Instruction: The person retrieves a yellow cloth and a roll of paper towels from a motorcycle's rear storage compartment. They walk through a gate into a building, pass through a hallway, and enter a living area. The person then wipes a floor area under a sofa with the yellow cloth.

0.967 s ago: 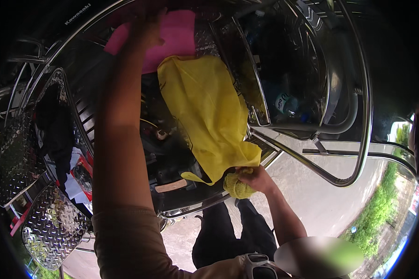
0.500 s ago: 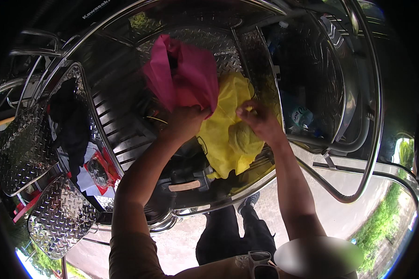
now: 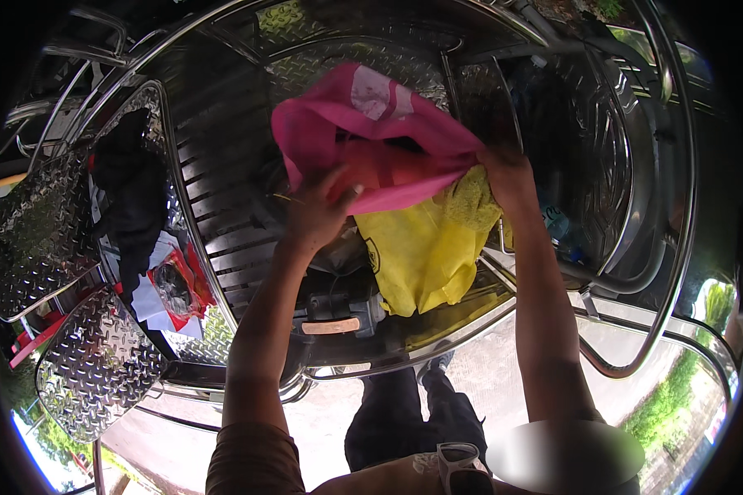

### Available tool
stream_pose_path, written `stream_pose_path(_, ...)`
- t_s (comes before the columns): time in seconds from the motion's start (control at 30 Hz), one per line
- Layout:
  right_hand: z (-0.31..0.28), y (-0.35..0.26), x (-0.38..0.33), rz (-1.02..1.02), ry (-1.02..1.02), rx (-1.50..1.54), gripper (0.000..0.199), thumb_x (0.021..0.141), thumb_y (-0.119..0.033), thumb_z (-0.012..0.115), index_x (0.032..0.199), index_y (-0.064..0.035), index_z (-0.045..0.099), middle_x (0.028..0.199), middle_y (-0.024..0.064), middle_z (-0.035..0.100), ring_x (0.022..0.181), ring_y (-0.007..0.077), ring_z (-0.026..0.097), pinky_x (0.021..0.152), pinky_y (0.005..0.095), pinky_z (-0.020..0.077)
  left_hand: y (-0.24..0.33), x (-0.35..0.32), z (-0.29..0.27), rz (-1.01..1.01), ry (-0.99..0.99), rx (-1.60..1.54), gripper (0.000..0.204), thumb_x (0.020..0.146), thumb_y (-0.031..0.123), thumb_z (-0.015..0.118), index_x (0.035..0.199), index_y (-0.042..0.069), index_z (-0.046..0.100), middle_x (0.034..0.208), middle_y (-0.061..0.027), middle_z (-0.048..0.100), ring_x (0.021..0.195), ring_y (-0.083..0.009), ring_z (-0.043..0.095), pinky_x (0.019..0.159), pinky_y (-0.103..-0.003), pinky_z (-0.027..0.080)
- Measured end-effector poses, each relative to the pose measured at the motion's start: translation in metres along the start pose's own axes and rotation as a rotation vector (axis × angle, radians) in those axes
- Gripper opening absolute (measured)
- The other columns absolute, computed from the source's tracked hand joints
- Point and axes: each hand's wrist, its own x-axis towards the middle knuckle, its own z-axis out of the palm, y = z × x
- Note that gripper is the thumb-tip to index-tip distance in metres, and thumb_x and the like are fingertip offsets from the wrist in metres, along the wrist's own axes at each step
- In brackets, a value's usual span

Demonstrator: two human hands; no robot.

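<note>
A pink cloth bag [image 3: 446,136] is stretched wide, its mouth showing a reddish inside. Gripping its right corner is my right hand [image 3: 510,177], with the fingers closed on the fabric. My left hand [image 3: 320,210] is at the near left part of the bag's mouth; its thumb and fingers are apart, some of them over the opening. Below the pink bag lies a yellow bag [image 3: 425,264], crumpled, with a textured yellow bunch [image 3: 473,202] close under my right hand. Whether my right hand also holds the yellow fabric I cannot tell.
Metal rails and slatted flooring [image 3: 215,206] of a vehicle sidecar surround the bags. A black case with a tan handle [image 3: 332,327] sits at the near edge. Black cloth [image 3: 128,186] and a red packet [image 3: 182,289] lie left. A plastic bottle [image 3: 560,227] is at right.
My right hand has moved up and right and now holds the pink bag's corner. The bag is spread wider to the right. My left hand's fingers have loosened from its edge.
</note>
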Motion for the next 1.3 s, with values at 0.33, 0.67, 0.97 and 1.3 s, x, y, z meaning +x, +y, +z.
stream_pose_path(0.33, 0.036, -0.014, -0.133, -0.136, -0.42, -0.13, 0.018, 0.092, -0.03, 0.066, 0.095, -0.0143, 0.075, 0.082, 0.0155, 0.072, 0.078, 0.034, 0.073, 0.072, 0.0447, 0.059, -0.13, 0.012, 0.088, -0.691, 0.138, -0.929, 0.054, 0.089, 0.023, 0.07, 0.139, 0.008, 0.056, 0.127, -0.0225, 0.064, 0.121, -0.041, 0.061, 0.1, -0.049, 0.05)
stream_pose_path(0.67, 0.045, 0.036, -0.2, -0.214, -0.556, 0.02, 0.017, 0.1, -0.021, 0.059, 0.093, -0.0097, 0.069, 0.085, 0.0076, 0.068, 0.078, 0.0241, 0.067, 0.073, 0.038, 0.054, -0.059, -0.059, 0.0, -0.61, 0.453, -0.45, 0.05, 0.099, 0.034, 0.061, 0.131, -0.003, 0.061, 0.129, -0.0217, 0.065, 0.113, -0.0351, 0.067, 0.095, -0.043, 0.055)
stream_pose_path(0.97, -0.023, 0.009, -0.135, 0.42, 0.011, 1.287, 0.023, 0.103, -0.014, 0.058, 0.086, -0.0057, 0.071, 0.077, -0.0068, 0.061, 0.071, 0.0032, 0.051, 0.067, 0.0237, 0.0419, 0.085, 0.089, -0.097, -0.465, 0.347, -0.555, 0.07, 0.103, 0.055, 0.055, 0.129, -0.009, 0.063, 0.125, -0.0179, 0.067, 0.112, -0.0263, 0.066, 0.1, -0.037, 0.05)
stream_pose_path(1.3, -0.017, 0.041, -0.145, 0.435, 0.143, 1.077, 0.02, 0.101, -0.016, 0.058, 0.092, -0.0029, 0.071, 0.087, -0.0001, 0.067, 0.078, 0.0085, 0.059, 0.071, 0.0279, 0.0474, 0.12, 0.19, -0.065, -0.263, 0.043, -0.648, 0.063, 0.099, 0.049, 0.065, 0.142, 0.004, 0.055, 0.129, -0.0162, 0.065, 0.116, -0.0244, 0.066, 0.096, -0.039, 0.053)
